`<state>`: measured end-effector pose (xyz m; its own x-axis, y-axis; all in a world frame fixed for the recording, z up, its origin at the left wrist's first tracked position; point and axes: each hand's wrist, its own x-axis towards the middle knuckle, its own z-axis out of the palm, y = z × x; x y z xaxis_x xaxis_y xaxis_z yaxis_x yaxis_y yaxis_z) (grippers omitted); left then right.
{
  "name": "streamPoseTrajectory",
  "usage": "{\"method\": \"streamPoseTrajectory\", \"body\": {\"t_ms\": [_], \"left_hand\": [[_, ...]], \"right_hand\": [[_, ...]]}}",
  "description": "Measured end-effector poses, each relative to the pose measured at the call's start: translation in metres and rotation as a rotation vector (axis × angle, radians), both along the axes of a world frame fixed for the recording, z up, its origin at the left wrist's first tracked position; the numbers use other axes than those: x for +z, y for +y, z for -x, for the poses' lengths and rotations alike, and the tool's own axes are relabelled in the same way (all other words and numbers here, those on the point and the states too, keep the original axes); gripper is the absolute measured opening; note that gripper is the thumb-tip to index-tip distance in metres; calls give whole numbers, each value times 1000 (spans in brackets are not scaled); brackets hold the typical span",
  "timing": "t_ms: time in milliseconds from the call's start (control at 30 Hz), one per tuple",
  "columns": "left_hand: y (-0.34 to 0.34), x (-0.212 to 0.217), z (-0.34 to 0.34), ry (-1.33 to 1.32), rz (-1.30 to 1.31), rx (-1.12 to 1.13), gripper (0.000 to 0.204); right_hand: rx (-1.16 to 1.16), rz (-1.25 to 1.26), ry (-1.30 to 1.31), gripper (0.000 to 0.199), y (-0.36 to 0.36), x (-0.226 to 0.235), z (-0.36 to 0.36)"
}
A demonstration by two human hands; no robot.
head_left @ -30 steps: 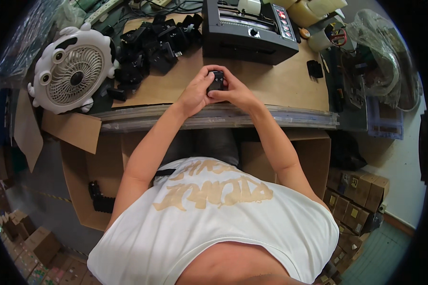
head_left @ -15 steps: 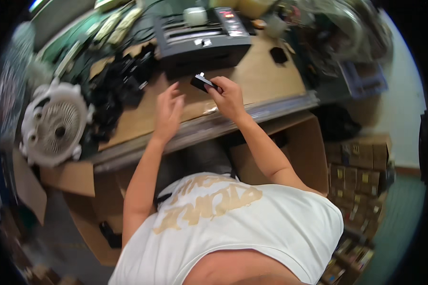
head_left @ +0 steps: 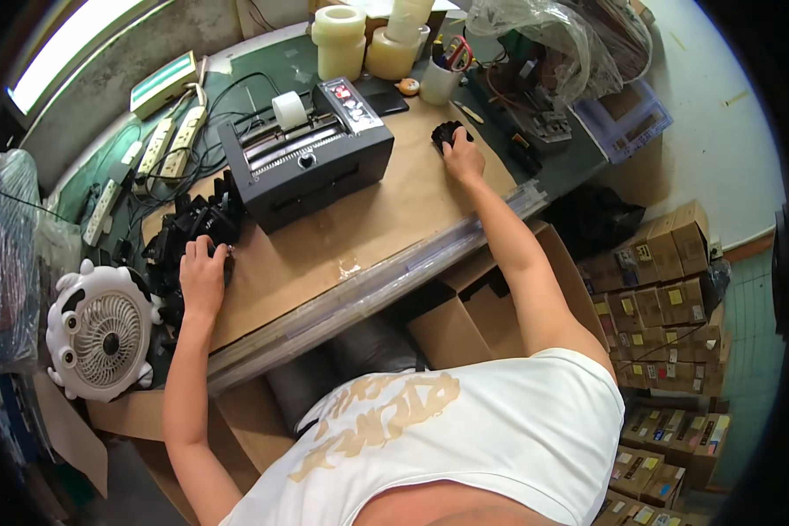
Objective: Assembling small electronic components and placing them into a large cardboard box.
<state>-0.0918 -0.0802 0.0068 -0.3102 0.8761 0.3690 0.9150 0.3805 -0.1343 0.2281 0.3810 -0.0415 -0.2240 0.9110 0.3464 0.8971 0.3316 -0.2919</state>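
At the left, my left hand (head_left: 202, 279) reaches down into a heap of black plastic pieces (head_left: 203, 215). Its fingers curl at the heap's near edge, and what they grip is hidden. On the far right of the brown board, my right hand (head_left: 465, 159) has its fingers closed at a small cluster of black pieces (head_left: 447, 133). Which piece it holds is hard to make out. Between my hands stands a dark grey tape-cutting machine (head_left: 324, 171) with a red-lit display and a white tape roll (head_left: 289, 110) on top.
A white animal-shaped fan (head_left: 105, 333) stands beside the heap. Power strips (head_left: 184, 140) and cables lie behind it. Large tape rolls (head_left: 339, 44) and a cup of tools (head_left: 440, 81) stand at the back. Open cartons (head_left: 451, 329) sit below the table edge; stacked boxes (head_left: 657, 307) are on the right.
My hands were close together in front of the machine, the right holding a small black piece. They have parted: left to the heap, right to the far-right cluster. The view has shifted.
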Motion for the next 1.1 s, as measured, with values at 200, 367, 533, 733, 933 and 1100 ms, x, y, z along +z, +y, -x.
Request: {"method": "streamPoseTrajectory", "body": {"t_ms": [200, 367, 533, 733, 933, 1100], "left_hand": [[-4, 25, -13, -316, -274, -19, 15], [2, 30, -56, -1723, -867, -10, 13], [29, 15, -115, -2358, -719, -114, 17], [34, -3, -127, -2320, -794, -49, 20], [30, -3, -115, -2547, -1011, -220, 29], [27, -35, -109, -2696, -968, -483, 37]], "right_hand": [[25, -58, 273, 33, -36, 39, 29], [730, -341, 580, 29, -109, 84, 69], [675, -290, 508, 30, -111, 59, 112], [677, -233, 519, 23, -112, 67, 112], [519, 17, 915, 18, -188, 66, 81], [366, 798, 1310, 17, -215, 52, 95]]}}
